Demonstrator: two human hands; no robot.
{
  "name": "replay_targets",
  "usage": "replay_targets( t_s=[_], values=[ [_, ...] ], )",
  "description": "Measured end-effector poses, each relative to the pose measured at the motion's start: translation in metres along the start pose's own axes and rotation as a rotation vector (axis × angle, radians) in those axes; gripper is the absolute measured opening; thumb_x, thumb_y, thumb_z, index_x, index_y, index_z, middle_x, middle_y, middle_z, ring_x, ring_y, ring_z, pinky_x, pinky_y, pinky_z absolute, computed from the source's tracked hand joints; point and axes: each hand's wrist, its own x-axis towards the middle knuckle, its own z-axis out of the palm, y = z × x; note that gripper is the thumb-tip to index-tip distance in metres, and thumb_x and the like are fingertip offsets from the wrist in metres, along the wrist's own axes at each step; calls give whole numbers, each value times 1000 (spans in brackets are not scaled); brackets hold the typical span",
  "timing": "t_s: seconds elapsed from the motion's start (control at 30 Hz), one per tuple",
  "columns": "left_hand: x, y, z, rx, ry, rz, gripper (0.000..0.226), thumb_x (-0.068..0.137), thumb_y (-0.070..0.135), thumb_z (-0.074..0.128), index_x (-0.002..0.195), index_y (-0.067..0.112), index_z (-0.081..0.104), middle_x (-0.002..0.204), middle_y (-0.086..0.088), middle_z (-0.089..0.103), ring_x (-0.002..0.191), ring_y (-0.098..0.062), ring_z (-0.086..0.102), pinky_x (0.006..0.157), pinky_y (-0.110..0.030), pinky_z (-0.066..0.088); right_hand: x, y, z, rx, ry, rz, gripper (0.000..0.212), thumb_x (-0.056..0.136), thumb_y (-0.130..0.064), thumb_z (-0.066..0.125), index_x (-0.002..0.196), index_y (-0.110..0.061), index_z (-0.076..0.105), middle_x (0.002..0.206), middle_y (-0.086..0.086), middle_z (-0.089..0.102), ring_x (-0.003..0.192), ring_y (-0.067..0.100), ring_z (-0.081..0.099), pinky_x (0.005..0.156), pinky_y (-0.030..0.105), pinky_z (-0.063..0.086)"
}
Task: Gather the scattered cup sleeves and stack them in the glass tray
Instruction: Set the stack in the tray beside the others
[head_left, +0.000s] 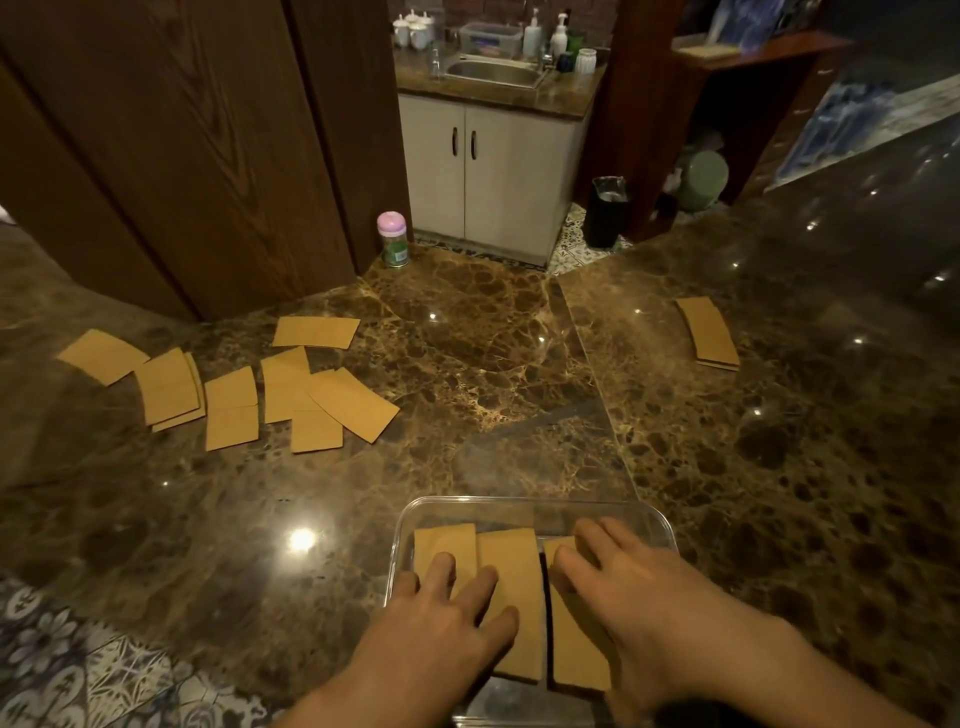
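Head camera: loose cup sleeves (228, 389) litter the countertop's (467, 364) left side. At its near edge, left hand (441, 618) and right hand (639, 587) press flat-fingered, gripping nothing, on stacked sleeves (511, 582) inside the glass tray (519, 500). Likely light, bendy cardboard; pinch edges.

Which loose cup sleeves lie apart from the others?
The small stack on the right of the counter; the other loose sleeves cluster at its left, some overlapping.

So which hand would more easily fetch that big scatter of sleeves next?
Probably the left hand: the scattered sleeves lie on its side of the glass tray, so no crossing over. The right hand sits nearer the small pile.
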Motion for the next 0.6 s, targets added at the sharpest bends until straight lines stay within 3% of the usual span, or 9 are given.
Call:
replay_targets(
  t_s=[0.13,0.27,0.37,0.5,0.6],
  values=[
    [1,1,2,21,19,22,38,60,35,65,96,33,76,106,-6,76,71,-34,70,51,-53,59,11,-7,22,-5,-26,77,103,77,-36,85,156,-16,21,169,14,8,152,37,14,120,49,36],
    [-2,0,6,17,62,40,35,68,37,61,100,36,75,109,-6,76,72,-29,69,53,-47,60,14,-7,35,20,52,107,77,95,-28,66,156,-12,23,172,10,6,155,37,12,115,52,41],
    [-2,0,7,-17,75,27,33,75,36,53,102,36,71,112,-8,75,71,-27,68,59,-48,61,14,-8,39,-15,36,111,69,98,-28,63,155,-14,26,174,8,-4,154,44,12,116,55,36],
    [-3,2,5,-34,51,27,47,65,44,80,108,36,65,119,-13,73,73,-26,67,55,-45,60,10,-12,36,52,58,125,61,99,-25,60,151,-15,32,174,12,-8,141,38,43,112,51,42],
    [-4,2,0,-11,31,11,37,76,40,58,112,36,64,118,-13,72,73,-24,68,51,-38,57,5,-14,27,129,33,149,77,90,-37,70,154,-21,29,171,4,0,137,28,51,112,44,44]
  ],
)
